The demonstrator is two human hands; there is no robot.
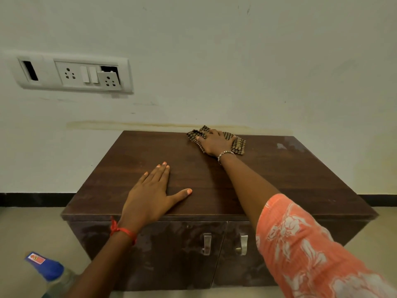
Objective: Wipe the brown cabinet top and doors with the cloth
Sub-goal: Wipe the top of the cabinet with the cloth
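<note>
A low brown cabinet (pixel 279 175) stands against the wall, with two doors (pixel 171 254) and two metal handles (pixel 206 244) on its front. My right hand (pixel 214 144) presses a checked brown cloth (pixel 237 145) flat on the back of the cabinet top, near the wall. My left hand (pixel 150 196) lies flat, fingers spread, on the front left of the top and holds nothing. A pale smudge (pixel 282 146) shows on the top at the back right.
A white switch and socket panel (pixel 71 73) is on the wall at upper left, with one socket hanging loose. A plastic bottle with a blue label (pixel 46 267) stands on the floor at lower left. Tiled floor lies on both sides of the cabinet.
</note>
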